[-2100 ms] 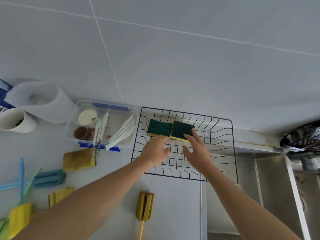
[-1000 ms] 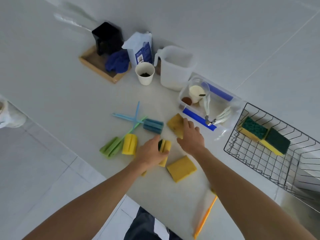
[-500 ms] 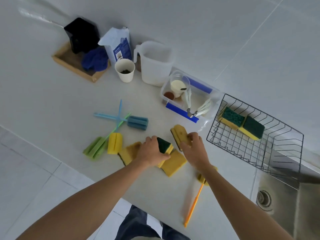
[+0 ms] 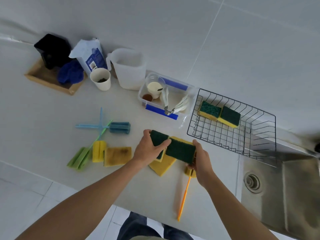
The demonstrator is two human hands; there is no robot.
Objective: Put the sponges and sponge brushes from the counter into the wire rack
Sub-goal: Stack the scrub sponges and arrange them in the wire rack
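My left hand (image 4: 148, 151) grips a green-topped yellow sponge (image 4: 158, 139), lifted just above the counter. Beside it my right hand (image 4: 201, 161) holds a second green-topped sponge (image 4: 180, 151). Below them lie a yellow sponge (image 4: 161, 166) and an orange-handled sponge brush (image 4: 183, 196), its head partly hidden by my right hand. To the left lie a stained yellow sponge (image 4: 117, 155), a yellow sponge brush (image 4: 98, 151), a green one (image 4: 78, 160) and a blue one (image 4: 119, 127). The black wire rack (image 4: 232, 135) at right holds two green-topped sponges (image 4: 219, 113).
A clear plastic box (image 4: 166, 99) with cups and white utensils stands left of the rack. Behind it are a white jug (image 4: 129, 68), a paper cup (image 4: 100, 81), a blue-and-white bag (image 4: 90, 56) and a wooden tray (image 4: 50, 78). A steel sink (image 4: 280, 191) lies at right.
Both hands left the rack and reached over to the counter. Each hand took hold of a green-topped sponge and lifted it; the view has swung back slightly toward the rack.
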